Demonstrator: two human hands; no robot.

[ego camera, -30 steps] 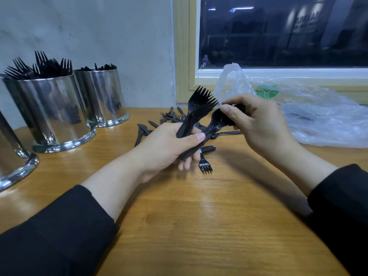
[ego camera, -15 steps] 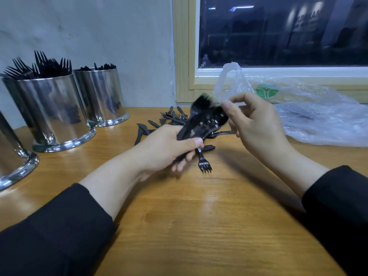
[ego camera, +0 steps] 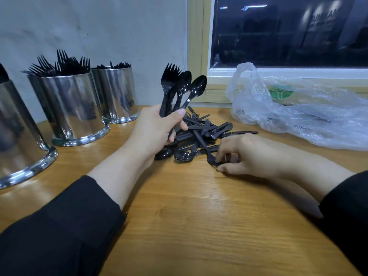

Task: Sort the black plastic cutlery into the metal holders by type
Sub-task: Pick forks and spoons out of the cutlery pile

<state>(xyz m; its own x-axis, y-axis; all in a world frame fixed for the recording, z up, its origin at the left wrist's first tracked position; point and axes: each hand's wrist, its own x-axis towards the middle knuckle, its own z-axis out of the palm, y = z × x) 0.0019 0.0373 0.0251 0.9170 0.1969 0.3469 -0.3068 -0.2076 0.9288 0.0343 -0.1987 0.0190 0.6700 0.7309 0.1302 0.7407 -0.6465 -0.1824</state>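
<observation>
My left hand (ego camera: 154, 129) grips a bunch of black cutlery (ego camera: 180, 86), forks and two spoons, held upright above the table. A loose pile of black forks, spoons and knives (ego camera: 201, 136) lies on the wooden table just behind and between my hands. My right hand (ego camera: 249, 154) rests on the table at the pile's near right, its fingertips pinching the head of a black fork (ego camera: 208, 153) that still lies flat. Three metal holders stand at the left: one full of forks (ego camera: 69, 104), one further back with dark handles showing (ego camera: 116, 94), and one cut off by the frame edge (ego camera: 18, 140).
A crumpled clear plastic bag (ego camera: 298, 110) lies at the back right below the window sill (ego camera: 288, 73). A grey wall stands behind the holders. The wooden table (ego camera: 199, 226) runs toward me between my two black sleeves.
My right hand let go of the bunch and dropped to the table onto a fork at the pile's near edge. My left hand lifted the bunch upright, now holding the spoons too.
</observation>
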